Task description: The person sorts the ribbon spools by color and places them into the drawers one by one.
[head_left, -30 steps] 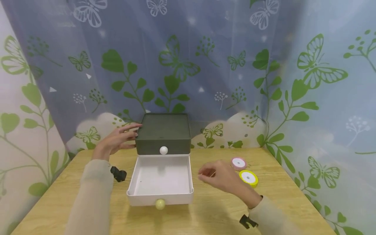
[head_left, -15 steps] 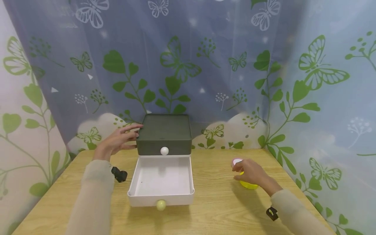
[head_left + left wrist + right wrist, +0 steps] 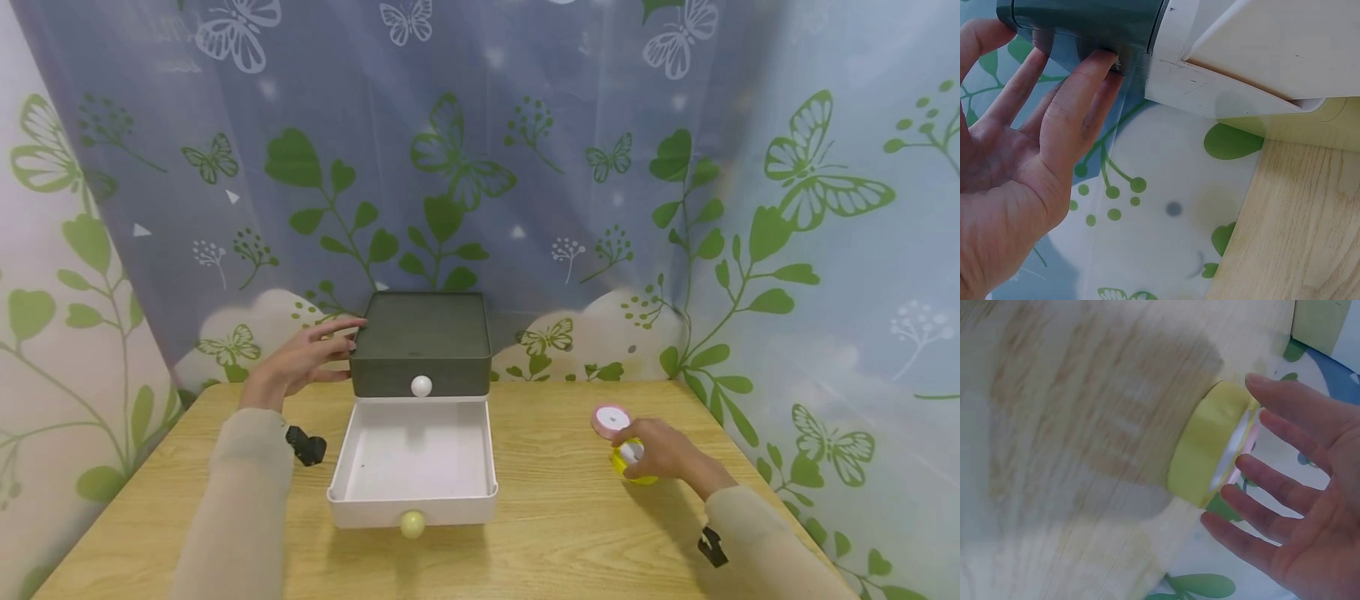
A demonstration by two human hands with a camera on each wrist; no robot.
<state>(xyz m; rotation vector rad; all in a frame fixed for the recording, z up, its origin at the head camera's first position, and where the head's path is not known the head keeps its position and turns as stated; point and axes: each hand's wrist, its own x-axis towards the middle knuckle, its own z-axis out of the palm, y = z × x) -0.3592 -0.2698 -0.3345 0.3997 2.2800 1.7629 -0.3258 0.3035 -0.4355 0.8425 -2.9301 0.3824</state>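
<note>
From the head, the left hand (image 3: 300,362) is at the left side of a dark green box (image 3: 423,329), its fingertips touching the wall and top edge. Below the box a white drawer (image 3: 375,511) is pulled out toward the person, with a pale green knob (image 3: 412,524) on its front; the dark front above it has a white knob (image 3: 422,386). To the right of the drawer, the right hand (image 3: 667,450) is over a yellow spool (image 3: 630,452) on the bench (image 3: 555,517), thumb and fingers to either side of its white middle. A pink spool (image 3: 609,419) lies just behind the yellow one. Behind it all is a curtain (image 3: 480,208) printed with leaves and butterflies.

From the left wrist, the left grip is apart — fingers spread, tips resting against the dark box, nothing clamped. The white drawer casing comes just beside it.

From the right wrist, the right grip is apart too — fingertips spread close to the yellow spool's face and rim. Whether they touch it, I cannot tell. A sliver of pink shows past the yellow rim.
</note>
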